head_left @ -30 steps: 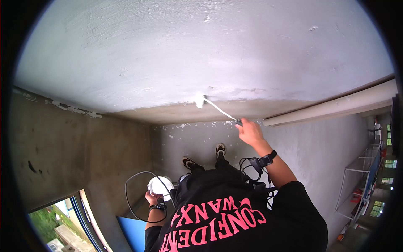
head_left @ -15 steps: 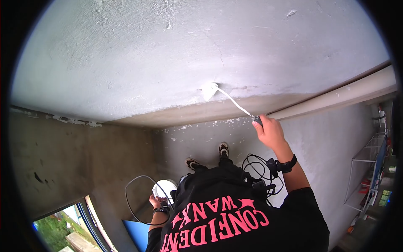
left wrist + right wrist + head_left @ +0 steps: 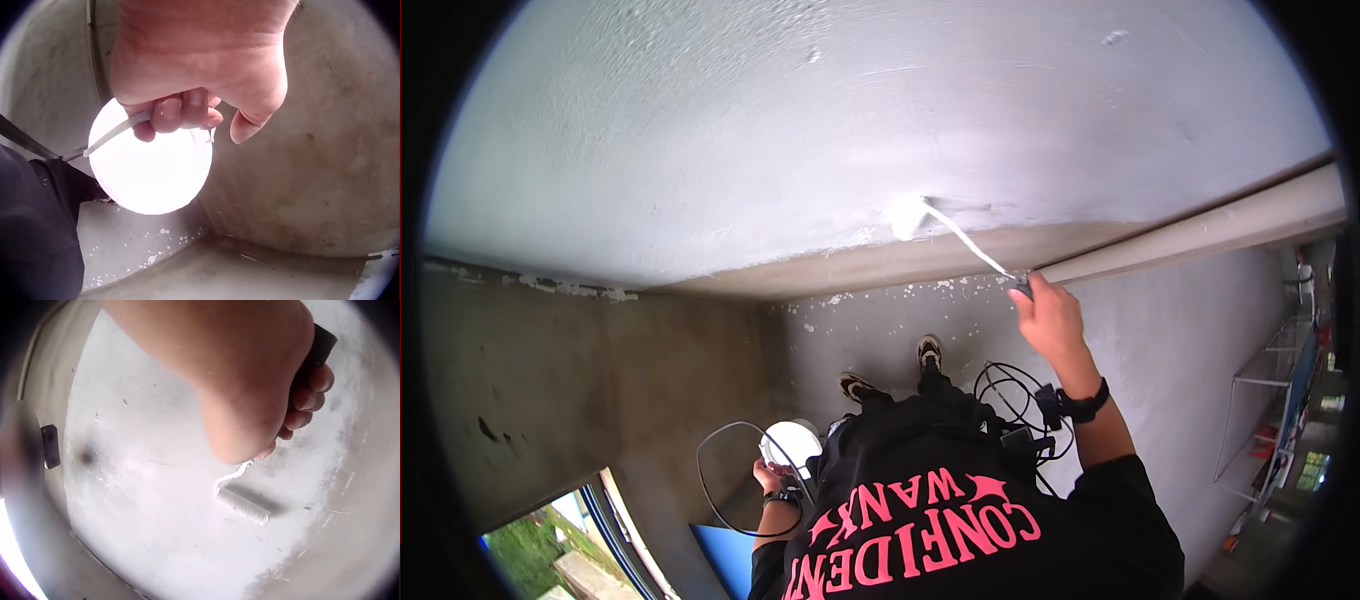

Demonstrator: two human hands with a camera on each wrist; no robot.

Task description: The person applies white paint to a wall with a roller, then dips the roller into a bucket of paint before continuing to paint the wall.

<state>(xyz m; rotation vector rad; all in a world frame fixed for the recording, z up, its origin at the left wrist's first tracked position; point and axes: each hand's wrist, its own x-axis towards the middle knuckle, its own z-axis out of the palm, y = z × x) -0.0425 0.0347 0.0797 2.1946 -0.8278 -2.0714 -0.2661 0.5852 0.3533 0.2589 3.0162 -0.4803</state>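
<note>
My right hand (image 3: pixel 1054 318) grips the dark handle (image 3: pixel 320 345) of a paint roller, fingers curled round it in the right wrist view. The white roller head (image 3: pixel 244 507) lies against the pale wall surface (image 3: pixel 144 425); in the head view the roller (image 3: pixel 907 216) is near that surface's lower border. My left hand (image 3: pixel 203 62) has its fingers curled round the handle (image 3: pixel 119 130) of a white bucket (image 3: pixel 150 175), which hangs below it. The bucket's contents look bright white, without visible detail.
A thick pale pipe (image 3: pixel 1200 233) runs along the right. Black cables (image 3: pixel 1010 395) hang by my right side and a loop circles my left wrist. White spots dot the floor (image 3: pixel 850 330) around my shoes. A window (image 3: pixel 560 545) and a blue panel (image 3: pixel 725 558) stand lower left.
Compared with a second ago, the roller and my right hand are farther right in the head view, the roller slightly higher. My left hand keeps hold of the bucket.
</note>
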